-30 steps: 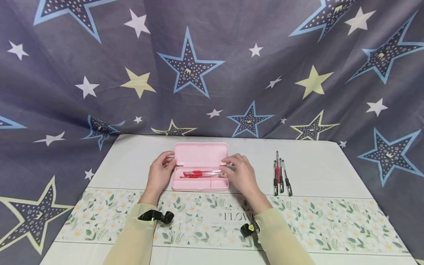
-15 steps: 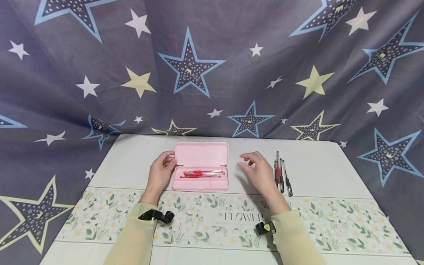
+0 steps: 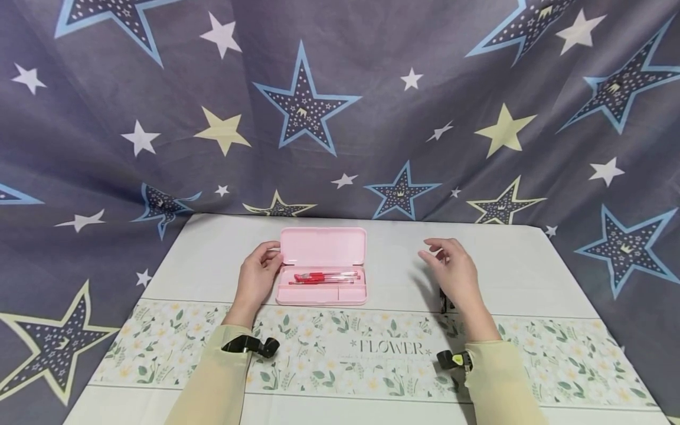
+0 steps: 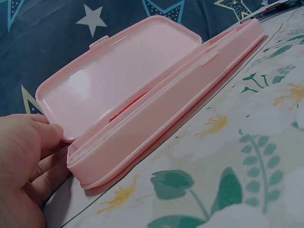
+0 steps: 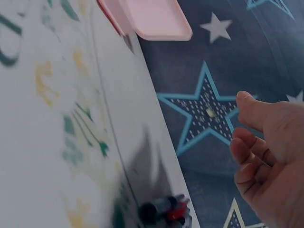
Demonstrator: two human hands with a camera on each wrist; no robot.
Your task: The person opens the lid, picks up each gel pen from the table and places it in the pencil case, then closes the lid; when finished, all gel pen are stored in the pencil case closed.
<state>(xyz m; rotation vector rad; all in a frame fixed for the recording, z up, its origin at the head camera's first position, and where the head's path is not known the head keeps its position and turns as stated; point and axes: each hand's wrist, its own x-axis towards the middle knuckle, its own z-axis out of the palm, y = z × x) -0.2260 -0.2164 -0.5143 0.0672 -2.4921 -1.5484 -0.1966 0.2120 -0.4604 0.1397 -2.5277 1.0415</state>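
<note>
A pink pencil case (image 3: 321, 298) lies with its lid raised at the middle of the table. Several red pens (image 3: 324, 277) rest in its long compartment. My left hand (image 3: 258, 274) holds the case at its left end; in the left wrist view the thumb lies against the lid's lower corner, the other fingers partly behind the case. To the right, my right hand (image 3: 455, 274) hovers above the table with loosely bent fingers and nothing in it. Beneath it are pens (image 5: 166, 210), black with one red, mostly hidden by the hand in the head view.
A white table (image 3: 504, 260) carries a printed floral band (image 3: 319, 366) across its front part. Behind it hangs a dark curtain (image 3: 340, 118) with stars. A black wrist camera (image 3: 260, 347) is strapped to each sleeve.
My right hand has left the right side of the pencil case and moved right, over the loose pens. The left hand has stayed at the case's left end.
</note>
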